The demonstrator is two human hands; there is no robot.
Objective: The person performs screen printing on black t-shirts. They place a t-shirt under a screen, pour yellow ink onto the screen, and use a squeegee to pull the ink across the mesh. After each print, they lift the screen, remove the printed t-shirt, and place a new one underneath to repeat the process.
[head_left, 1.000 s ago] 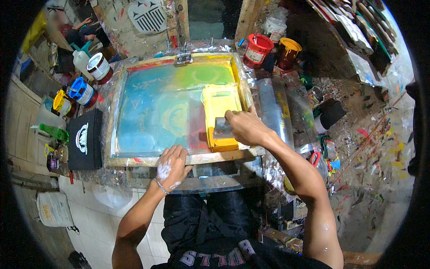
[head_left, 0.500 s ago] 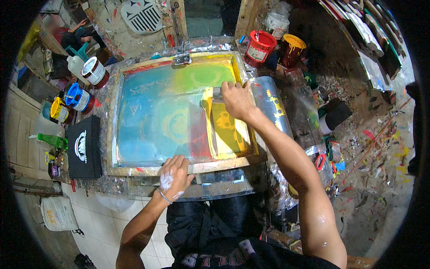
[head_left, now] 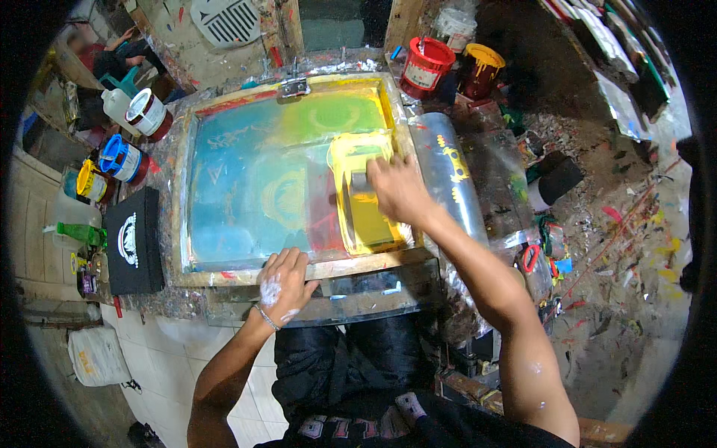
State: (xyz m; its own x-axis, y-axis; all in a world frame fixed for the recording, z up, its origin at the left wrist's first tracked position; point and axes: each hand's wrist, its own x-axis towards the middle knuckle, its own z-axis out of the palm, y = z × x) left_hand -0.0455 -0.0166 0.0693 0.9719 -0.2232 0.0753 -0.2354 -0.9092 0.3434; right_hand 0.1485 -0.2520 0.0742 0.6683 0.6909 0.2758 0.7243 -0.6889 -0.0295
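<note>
A wood-framed printing screen [head_left: 239,277] lies before me, its mesh blue on the left, green at the far right and dark red near the middle. In my right hand [head_left: 399,190] is a squeegee [head_left: 362,184], its grey end showing past my curled fingers. Its blade is mostly hidden by the hand. Wet yellow ink [head_left: 373,235] covers the mesh around it in a rough rectangle. My left hand [head_left: 284,282], smeared white on the back, rests with fingers extended over the frame's near edge, thumb out to the side.
Paint tubs with red [head_left: 427,67], yellow [head_left: 482,71], white [head_left: 149,113] and blue [head_left: 123,158] rims stand around the screen. A black printed cloth [head_left: 136,240] lies left. A shiny cylinder [head_left: 452,175] is beside the frame's right edge. A seated person [head_left: 123,56] is far left.
My right hand has drawn the squeegee toward me over the yellow area, and ink now shows where it was. The left hand stays on the near edge. The whole view has shifted slightly.
</note>
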